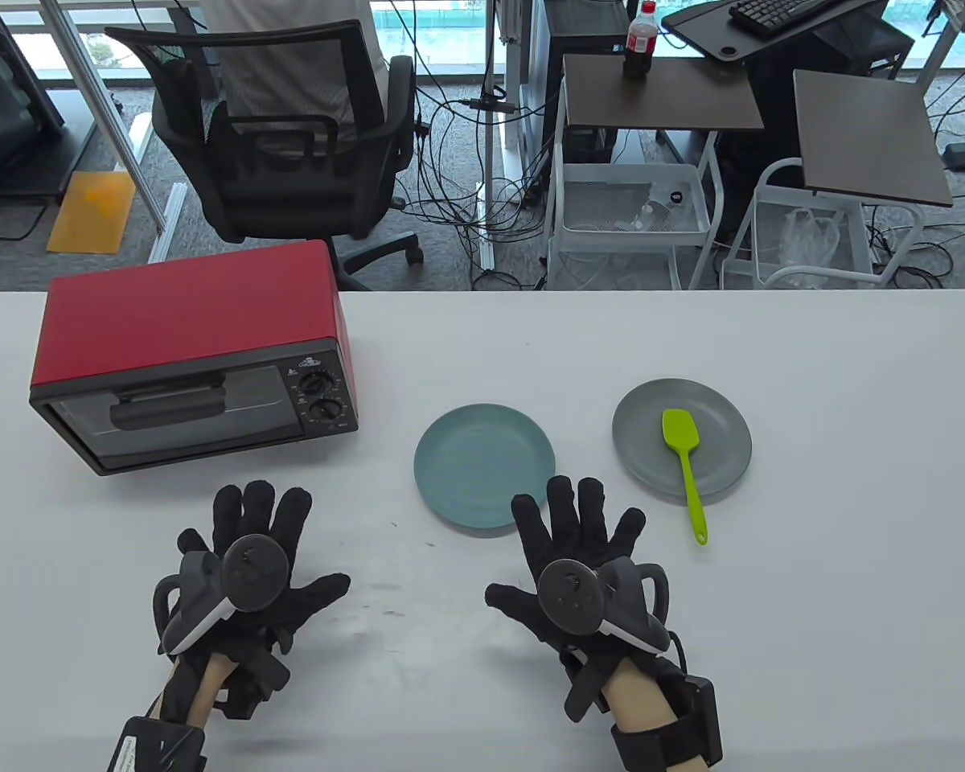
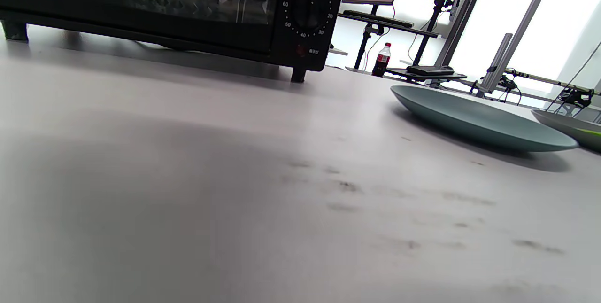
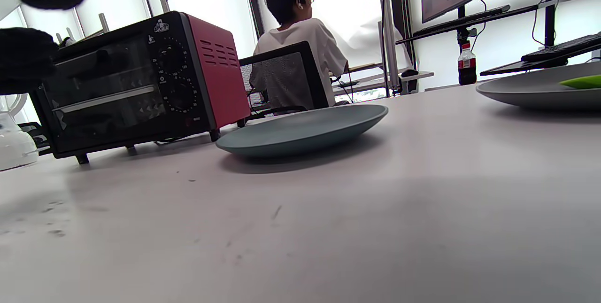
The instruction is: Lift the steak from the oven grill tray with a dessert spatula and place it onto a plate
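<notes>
Gloved left hand (image 1: 249, 563) and right hand (image 1: 583, 555) lie flat, fingers (image 1: 561, 503) spread, on smooth white desk (image 1: 852, 563) near round teal plate (image 1: 484, 466) and lime silicone spatula (image 1: 683, 458).

1. In the table view the white table (image 1: 812, 563) is seen from above and from the near edge, steeply downward; both gloved hands are taken in at the bottom, and the office floor and chair beyond the far edge.
2. In the left wrist view the tabletop is skimmed from very low, facing the front of the red oven (image 2: 188, 7), which is cropped at the top.
3. In the right wrist view the table is likewise seen from just above, facing the whole oven from farther off.
4. The blue plate (image 1: 484, 465), grey plate (image 1: 716, 458) and oven are shared by all three views.
</notes>
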`<state>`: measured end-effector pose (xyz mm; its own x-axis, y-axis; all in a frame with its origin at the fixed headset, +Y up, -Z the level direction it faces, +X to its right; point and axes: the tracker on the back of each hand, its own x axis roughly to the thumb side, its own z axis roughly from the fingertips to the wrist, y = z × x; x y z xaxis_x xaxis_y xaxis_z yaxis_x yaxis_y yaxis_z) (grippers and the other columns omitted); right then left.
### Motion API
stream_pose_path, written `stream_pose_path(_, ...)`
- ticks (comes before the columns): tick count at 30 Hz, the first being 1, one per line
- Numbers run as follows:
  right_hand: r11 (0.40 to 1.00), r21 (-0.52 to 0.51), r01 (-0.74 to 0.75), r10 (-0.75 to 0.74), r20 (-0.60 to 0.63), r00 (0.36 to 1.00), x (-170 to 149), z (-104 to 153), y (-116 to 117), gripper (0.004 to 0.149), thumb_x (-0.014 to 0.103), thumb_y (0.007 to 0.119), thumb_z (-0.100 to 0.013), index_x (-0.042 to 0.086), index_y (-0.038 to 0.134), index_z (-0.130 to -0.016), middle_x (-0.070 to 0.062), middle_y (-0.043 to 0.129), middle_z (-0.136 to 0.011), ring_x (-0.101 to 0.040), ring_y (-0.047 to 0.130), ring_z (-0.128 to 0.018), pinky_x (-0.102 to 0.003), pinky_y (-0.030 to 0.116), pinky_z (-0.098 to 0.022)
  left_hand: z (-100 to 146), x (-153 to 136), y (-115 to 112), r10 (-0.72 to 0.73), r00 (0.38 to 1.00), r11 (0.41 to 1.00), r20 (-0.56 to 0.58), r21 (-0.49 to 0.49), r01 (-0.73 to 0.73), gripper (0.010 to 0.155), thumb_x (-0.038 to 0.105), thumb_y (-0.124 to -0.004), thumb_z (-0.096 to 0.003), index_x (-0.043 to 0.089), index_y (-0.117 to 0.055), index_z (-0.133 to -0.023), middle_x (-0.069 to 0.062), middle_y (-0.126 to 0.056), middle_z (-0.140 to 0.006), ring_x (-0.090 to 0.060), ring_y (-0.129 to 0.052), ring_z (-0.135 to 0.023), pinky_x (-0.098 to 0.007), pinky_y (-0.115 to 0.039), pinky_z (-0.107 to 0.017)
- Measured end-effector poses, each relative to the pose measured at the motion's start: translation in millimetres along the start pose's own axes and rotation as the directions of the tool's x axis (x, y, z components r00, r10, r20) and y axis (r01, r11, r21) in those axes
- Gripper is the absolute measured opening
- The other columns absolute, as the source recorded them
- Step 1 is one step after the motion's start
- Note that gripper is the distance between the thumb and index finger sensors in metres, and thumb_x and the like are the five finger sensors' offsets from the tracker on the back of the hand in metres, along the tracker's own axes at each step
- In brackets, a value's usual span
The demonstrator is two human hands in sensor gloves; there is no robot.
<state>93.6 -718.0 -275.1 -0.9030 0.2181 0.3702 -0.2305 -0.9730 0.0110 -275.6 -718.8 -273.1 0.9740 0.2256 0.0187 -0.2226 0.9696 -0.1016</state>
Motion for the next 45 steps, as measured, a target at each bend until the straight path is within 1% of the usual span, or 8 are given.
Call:
stream_pose_path(7,1.000,-0.012,0.021,-0.022,-0.023,1.000,-6.5,2.0,-3.3,0.100,0.079,0.058,-0.048,0.019,0.017,-0.117,-0.023,0.001,-0.118,-0.053,-0.006,-0.102,-0.086,0.010,-0.059,2.4,-18.2,25.6,0.255,0.967,0.967,0.012,0.001,-0.255,0.104,0.094,-0.059,-0.0268,0.045,-0.004,-0.101,-0.001,-0.003,-0.117,-0.045,-0.015,-0.115,-0.083,-0.031,-0.067)
stream_pose_path(13,1.000,-0.012,0.027,-0.028,-0.022,0.999,-7.1,2.1,-3.6,0.100,0.079,0.058,-0.048,0.019,0.017,-0.117,-0.023,0.001,-0.118,-0.053,-0.005,-0.102,-0.086,0.010,-0.059,-1.3,-50.9,46.7,0.560,0.828,0.829,-0.033,0.015,-0.560,0.103,0.095,-0.057,-0.0277,0.044,-0.006,-0.102,-0.001,-0.011,-0.119,-0.046,-0.023,-0.115,-0.082,-0.036,-0.068)
stream_pose_path(15,1.000,-0.010,0.030,-0.030,-0.021,0.999,-7.1,2.1,-3.5,0.099,0.079,0.058,-0.048,0.020,0.017,-0.117,-0.023,0.001,-0.118,-0.053,-0.005,-0.102,-0.086,0.010,-0.059,-2.8,-63.0,49.7,0.651,0.758,0.759,-0.043,0.027,-0.650,0.103,0.096,-0.053,-0.0287,0.043,-0.006,-0.103,-0.002,-0.012,-0.119,-0.046,-0.024,-0.115,-0.080,-0.039,-0.068)
stream_pose_path(19,0.999,0.007,0.044,-0.044,-0.015,0.999,-7.7,2.0,-3.1,0.100,0.079,0.058,-0.048,0.019,0.017,-0.117,-0.023,0.002,-0.118,-0.053,-0.005,-0.102,-0.086,0.010,-0.060,-7.3,-88.0,47.9,0.876,0.479,0.480,-0.051,0.008,-0.877,0.104,0.098,-0.050,-0.0316,0.040,-0.003,-0.104,-0.002,-0.012,-0.119,-0.045,-0.025,-0.116,-0.079,-0.041,-0.070)
stream_pose_path(23,0.998,-0.003,0.057,-0.057,-0.010,0.998,-8.1,2.2,-3.4,0.100,0.079,0.058,-0.048,0.020,0.017,-0.117,-0.023,0.002,-0.118,-0.053,-0.005,-0.102,-0.086,0.010,-0.060,-13.5,-107.5,42.5,0.965,0.254,0.256,-0.062,0.019,-0.967,0.105,0.099,-0.049,-0.0335,0.038,-0.002,-0.104,-0.002,-0.008,-0.119,-0.042,-0.026,-0.117,-0.076,-0.045,-0.073)
stream_pose_path(29,0.998,0.005,0.066,-0.066,-0.011,0.998,-9.4,1.9,-3.3,0.099,0.078,0.058,-0.048,0.020,0.017,-0.117,-0.023,0.002,-0.118,-0.053,-0.005,-0.102,-0.086,0.010,-0.060,-22.0,-128.9,32.0,0.990,0.087,0.097,-0.108,0.088,-0.991,0.105,0.100,-0.049,-0.0336,0.038,-0.001,-0.104,0.000,-0.008,-0.119,-0.039,-0.029,-0.118,-0.074,-0.048,-0.074)
stream_pose_path(32,0.998,0.007,0.069,-0.069,-0.012,0.998,-9.7,1.9,-3.6,0.099,0.078,0.058,-0.048,0.020,0.018,-0.117,-0.023,0.002,-0.118,-0.053,-0.004,-0.102,-0.086,0.011,-0.060,-26.0,-136.3,24.2,0.991,-0.064,-0.050,-0.120,0.119,-0.992,0.105,0.100,-0.050,-0.0341,0.039,0.001,-0.103,0.001,-0.007,-0.119,-0.036,-0.031,-0.119,-0.072,-0.048,-0.076)
stream_pose_path(45,0.997,0.007,0.073,-0.073,-0.018,0.997,-11.0,1.8,-4.0,0.099,0.078,0.059,-0.048,0.019,0.018,-0.117,-0.023,0.004,-0.118,-0.053,-0.003,-0.102,-0.086,0.011,-0.061,-54.6,-145.7,16.7,0.968,-0.155,-0.127,-0.199,0.144,-0.981,0.105,0.100,-0.050,-0.0368,0.040,0.009,-0.100,0.005,-0.003,-0.119,-0.030,-0.030,-0.122,-0.067,-0.051,-0.080)
